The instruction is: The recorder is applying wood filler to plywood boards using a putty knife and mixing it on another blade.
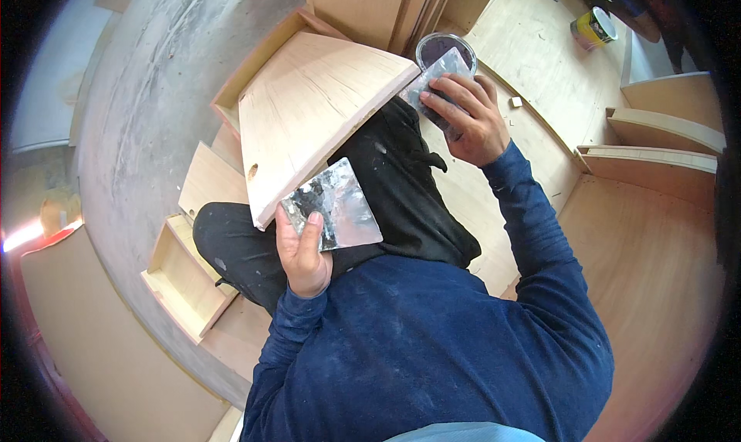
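My left hand (305,258) pinches a square, putty-smeared scraper (349,210) between thumb and fingers, beside the near corner of a pale wooden panel (316,91). Dark and whitish smears cover the scraper's face. The panel lies tilted across my lap, with fine cracks in its grain and a small hole near one corner. My right hand (477,121) is closed on a second flat, smeared putty scraper (449,65), fingers spread over its face. That scraper overlaps the rim of a round tub (424,47) with dark contents; whether they touch, I cannot tell.
Open wooden drawers (189,276) lie at the left on the grey floor (166,79). Cabinet panels (363,6) stand ahead. At the far right are a yellow and black bucket (593,29) and part of a person (637,10). Wooden partitions (648,164) stand at right.
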`<state>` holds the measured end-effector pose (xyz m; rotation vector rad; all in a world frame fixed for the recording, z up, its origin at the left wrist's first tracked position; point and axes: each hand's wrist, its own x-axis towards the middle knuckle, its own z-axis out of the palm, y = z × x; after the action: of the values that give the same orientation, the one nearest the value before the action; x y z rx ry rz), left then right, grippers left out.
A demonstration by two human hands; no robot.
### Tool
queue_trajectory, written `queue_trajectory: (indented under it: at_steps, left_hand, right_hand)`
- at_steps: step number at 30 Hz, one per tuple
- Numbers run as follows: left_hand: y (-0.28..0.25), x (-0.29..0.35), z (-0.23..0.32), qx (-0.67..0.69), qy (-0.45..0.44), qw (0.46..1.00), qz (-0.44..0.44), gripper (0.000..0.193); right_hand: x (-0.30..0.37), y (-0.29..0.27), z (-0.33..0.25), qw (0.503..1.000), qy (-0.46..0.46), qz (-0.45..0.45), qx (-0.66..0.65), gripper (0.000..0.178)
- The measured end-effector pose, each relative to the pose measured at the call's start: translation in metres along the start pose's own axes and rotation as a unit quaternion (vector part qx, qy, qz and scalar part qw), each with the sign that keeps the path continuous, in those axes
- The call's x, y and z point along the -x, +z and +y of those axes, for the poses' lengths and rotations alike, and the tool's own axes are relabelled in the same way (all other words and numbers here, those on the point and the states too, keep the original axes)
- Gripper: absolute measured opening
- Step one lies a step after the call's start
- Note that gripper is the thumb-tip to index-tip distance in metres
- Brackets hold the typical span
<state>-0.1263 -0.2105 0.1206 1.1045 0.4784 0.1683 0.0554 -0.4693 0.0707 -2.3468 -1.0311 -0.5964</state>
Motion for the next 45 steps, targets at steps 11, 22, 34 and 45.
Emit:
queue_trajectory:
  at_steps: [11, 22, 34, 45]
  left_hand:
    - [0.006, 0.001, -0.005, -0.033, -0.028, 0.999, -0.03, 0.065]
    - [0.001, 0.002, -0.005, -0.035, -0.023, 0.999, -0.017, 0.06]
    - [0.003, 0.005, 0.002, -0.028, 0.005, 0.998, -0.048, 0.048]
    - [-0.009, 0.005, -0.011, -0.043, 0.057, 0.996, -0.044, 0.041]
  right_hand:
    - [0.003, 0.015, -0.024, 1.0, -0.016, 0.007, 0.001, 0.067]
    - [0.001, 0.014, -0.032, 1.0, -0.009, 0.023, 0.005, 0.066]
    - [0.006, 0.009, -0.067, 0.999, 0.005, -0.039, 0.006, 0.063]
    - [0.002, 0.019, -0.075, 0.999, 0.021, -0.035, -0.009, 0.064]
